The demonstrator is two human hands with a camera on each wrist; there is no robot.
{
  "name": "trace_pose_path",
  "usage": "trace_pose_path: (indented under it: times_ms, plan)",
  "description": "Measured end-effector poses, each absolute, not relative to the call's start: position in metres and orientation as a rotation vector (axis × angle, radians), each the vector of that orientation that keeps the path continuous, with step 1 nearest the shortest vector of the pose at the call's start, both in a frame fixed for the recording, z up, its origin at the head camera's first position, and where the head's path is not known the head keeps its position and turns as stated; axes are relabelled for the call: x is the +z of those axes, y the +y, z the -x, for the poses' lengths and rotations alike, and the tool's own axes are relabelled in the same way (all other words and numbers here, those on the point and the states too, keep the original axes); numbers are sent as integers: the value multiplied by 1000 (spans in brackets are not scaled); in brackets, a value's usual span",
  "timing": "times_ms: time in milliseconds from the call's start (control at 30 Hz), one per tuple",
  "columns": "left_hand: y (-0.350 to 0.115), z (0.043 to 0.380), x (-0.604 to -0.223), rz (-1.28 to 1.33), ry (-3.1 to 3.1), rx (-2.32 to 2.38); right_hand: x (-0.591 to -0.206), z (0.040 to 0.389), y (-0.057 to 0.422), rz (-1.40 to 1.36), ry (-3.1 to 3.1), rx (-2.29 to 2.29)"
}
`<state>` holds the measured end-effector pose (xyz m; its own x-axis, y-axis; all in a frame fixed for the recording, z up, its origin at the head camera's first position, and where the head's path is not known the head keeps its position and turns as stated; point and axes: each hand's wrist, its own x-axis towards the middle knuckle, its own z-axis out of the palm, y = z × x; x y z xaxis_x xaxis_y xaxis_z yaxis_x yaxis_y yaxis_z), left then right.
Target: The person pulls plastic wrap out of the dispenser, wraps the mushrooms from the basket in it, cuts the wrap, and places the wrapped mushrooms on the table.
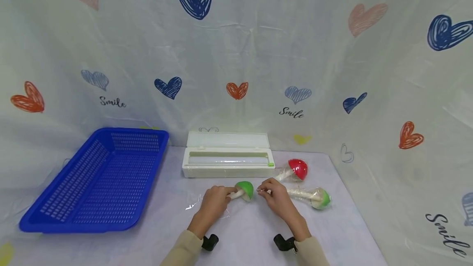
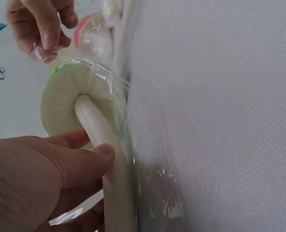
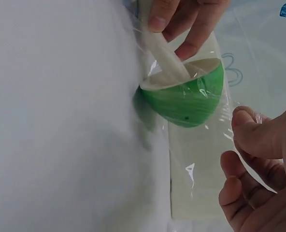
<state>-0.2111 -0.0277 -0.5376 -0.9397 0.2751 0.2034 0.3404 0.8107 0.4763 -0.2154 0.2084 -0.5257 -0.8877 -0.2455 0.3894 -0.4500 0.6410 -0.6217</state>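
Observation:
My left hand [image 1: 215,201] grips the white stem of a toy mushroom [image 1: 244,191] with a green cap, thumb on one side and fingers on the other. The left wrist view shows the cap's pale underside and the stem [image 2: 119,193] lying on clear plastic film [image 2: 155,179]. To the right of the cap, my right hand [image 1: 275,198] pinches an edge of that film between thumb and forefinger. In the right wrist view the film stretches over the green cap [image 3: 191,104] toward the right fingertips [image 3: 243,116].
Behind the hands stands a white cling film dispenser [image 1: 229,171], its lid raised. A film-wrapped red mushroom [image 1: 297,169] and a wrapped green mushroom [image 1: 320,198] lie to the right. A blue plastic basket [image 1: 148,175] is at the left. A heart-printed curtain [image 1: 258,52] hangs behind.

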Motion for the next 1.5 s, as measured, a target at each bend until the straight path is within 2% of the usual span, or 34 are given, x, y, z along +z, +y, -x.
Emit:
trace_pose_path:
  times_ms: [300,567,767,900,1100,1500]
  plan:
    - [-31,211,-539,482,-2849,-707,-522,237,178,-425,-2659,1355]
    - [-33,202,-544,479,-2831,-687,-537,236,159,-368,-2614,1231]
    - [-32,200,-543,443,-2853,-880,-536,234,158,-342,-2530,1298]
    - [-37,194,-539,428,-2868,-983,-536,232,159,-417,-2557,1228]
    - [-57,186,-533,400,-2869,-975,-534,230,159,-515,-2593,1214]
    - [-124,165,-525,351,-3158,-933,-526,235,159,-550,-2630,1170]
